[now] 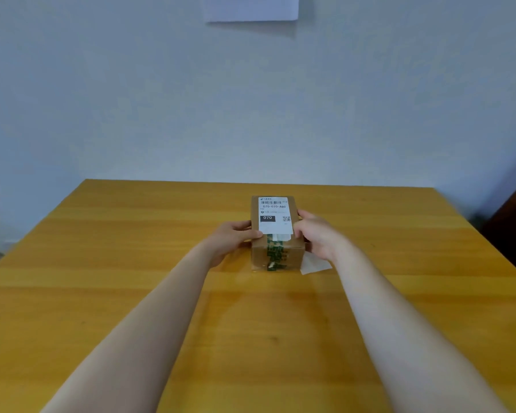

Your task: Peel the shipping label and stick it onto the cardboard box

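The left hand (236,234) cups the left side of the cardboard box (276,234), its thumb lying across the near left corner of the shipping label (274,216), probably to steady the box while pressing that corner flat. The box stands near the middle of the bench (102,263), somewhat towards its far edge: a small brown carton, matte and square-cornered, with a strip of green-printed tape (276,254) running down its near face. The label lies flat on the top face, a smooth white rectangle with a barcode, bold numbers and a black block; its near edge stops just short of the box's front edge. The right hand (316,236) closes loosely round the right side, fingers curled against the label's edge, seemingly smoothing it down. Just beside that hand, on the bench, lies a thin, pale backing sheet (315,265), apparently the discarded liner.
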### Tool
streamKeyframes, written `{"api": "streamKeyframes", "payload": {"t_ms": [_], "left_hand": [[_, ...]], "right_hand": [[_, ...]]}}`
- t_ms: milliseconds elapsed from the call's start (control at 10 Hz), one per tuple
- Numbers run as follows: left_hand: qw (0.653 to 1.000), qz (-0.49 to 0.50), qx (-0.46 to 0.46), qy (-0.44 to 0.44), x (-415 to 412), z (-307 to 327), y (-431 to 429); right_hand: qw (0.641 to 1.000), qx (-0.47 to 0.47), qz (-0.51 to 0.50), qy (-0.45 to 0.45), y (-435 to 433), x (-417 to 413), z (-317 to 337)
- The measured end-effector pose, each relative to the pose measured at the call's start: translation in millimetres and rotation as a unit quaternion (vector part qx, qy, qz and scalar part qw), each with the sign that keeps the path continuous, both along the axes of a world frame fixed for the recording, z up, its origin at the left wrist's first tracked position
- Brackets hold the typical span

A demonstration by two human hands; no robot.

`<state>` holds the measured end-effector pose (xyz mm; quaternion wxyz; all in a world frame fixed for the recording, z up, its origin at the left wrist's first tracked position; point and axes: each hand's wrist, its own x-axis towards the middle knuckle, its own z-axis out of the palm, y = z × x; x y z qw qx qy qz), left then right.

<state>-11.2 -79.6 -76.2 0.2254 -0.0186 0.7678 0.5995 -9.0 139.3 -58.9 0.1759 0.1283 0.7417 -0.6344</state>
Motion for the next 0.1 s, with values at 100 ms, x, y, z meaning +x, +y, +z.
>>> {"api": "streamKeyframes", "payload": {"t_ms": [100], "left_hand": [[0.999,0.011,-0.039,-0.01,1.8,11.0,4.2]], "right_hand": [[0.996,0.093,0.002,0.018,0.7,7.2,9.8]]}}
